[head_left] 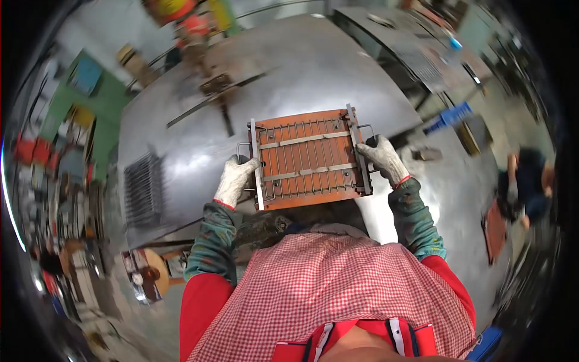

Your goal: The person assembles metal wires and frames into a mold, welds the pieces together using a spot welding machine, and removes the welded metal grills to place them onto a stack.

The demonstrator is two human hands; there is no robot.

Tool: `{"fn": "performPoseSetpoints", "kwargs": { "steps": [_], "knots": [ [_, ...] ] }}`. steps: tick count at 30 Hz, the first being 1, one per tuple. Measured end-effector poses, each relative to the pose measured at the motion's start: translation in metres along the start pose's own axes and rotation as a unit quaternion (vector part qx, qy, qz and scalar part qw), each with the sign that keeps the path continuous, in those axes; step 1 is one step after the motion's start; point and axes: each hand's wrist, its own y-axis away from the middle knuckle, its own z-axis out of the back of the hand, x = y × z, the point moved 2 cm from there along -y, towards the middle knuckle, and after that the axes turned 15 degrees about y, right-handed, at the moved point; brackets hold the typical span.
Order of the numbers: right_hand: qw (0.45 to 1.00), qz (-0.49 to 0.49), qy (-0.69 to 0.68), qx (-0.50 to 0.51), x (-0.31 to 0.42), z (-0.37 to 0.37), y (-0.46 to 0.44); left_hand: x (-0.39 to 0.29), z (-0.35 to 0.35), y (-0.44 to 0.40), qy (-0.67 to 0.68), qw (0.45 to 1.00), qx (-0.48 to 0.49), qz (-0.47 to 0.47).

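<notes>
A rust-brown flat plate [307, 123] with a metal wire rack [310, 158] on it is held level in front of my apron, over the table's near edge. Two flat strips cross the rack's wires, and a bar runs along each side. My left hand [237, 180], in a white work glove, is closed on the left side of the plate near a bent wire handle. At the right side my right hand [386, 158], gloved likewise, grips the edge by the other handle. The fingers under the plate are hidden.
A large metal table [301, 66] spreads ahead. On it lie a stack of wire racks [143, 190] to the left and a tool with crossed bars [217, 90] at the back. A blue object [447, 117] is at the right. Another person [528, 187] is at far right.
</notes>
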Motion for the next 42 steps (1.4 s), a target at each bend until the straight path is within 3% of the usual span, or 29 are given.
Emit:
{"fn": "performPoseSetpoints", "kwargs": {
  "steps": [2, 4, 6, 10, 12, 13, 16, 25, 28, 42],
  "knots": [
    [0.997, 0.038, 0.071, 0.003, 0.038, -0.034, -0.053, 0.019, 0.042, -0.028, 0.078, 0.997, -0.022, -0.003],
    [0.994, 0.059, 0.052, 0.070, 0.089, -0.025, -0.057, 0.011, 0.055, -0.030, 0.044, 0.996, -0.082, 0.014],
    [0.989, 0.132, 0.007, 0.059, 0.136, -0.063, -0.096, 0.017, 0.103, -0.070, 0.102, 0.990, -0.091, -0.021],
    [0.991, 0.119, 0.029, 0.050, 0.192, -0.092, -0.155, -0.010, 0.141, -0.117, 0.117, 0.988, -0.102, -0.008],
    [0.989, 0.121, 0.013, 0.084, 0.202, -0.095, -0.180, -0.023, 0.142, -0.129, 0.032, 0.991, -0.131, -0.019],
    [0.988, 0.111, 0.034, 0.100, 0.206, -0.095, -0.187, 0.006, 0.154, -0.168, 0.048, 0.992, -0.117, -0.021],
    [0.989, 0.104, 0.024, 0.107, 0.225, -0.086, -0.187, -0.004, 0.153, -0.179, 0.041, 0.993, -0.110, -0.032],
    [0.985, 0.083, 0.130, 0.077, 0.211, -0.076, -0.221, -0.014, 0.135, -0.196, 0.077, 0.995, -0.059, -0.014],
    [0.984, 0.085, 0.111, 0.112, 0.219, -0.067, -0.211, -0.017, 0.130, -0.197, 0.098, 0.994, -0.051, -0.003],
    [0.986, 0.089, 0.113, 0.080, 0.206, -0.077, -0.228, -0.017, 0.129, -0.195, 0.105, 0.993, -0.054, 0.000]
  ]
}}
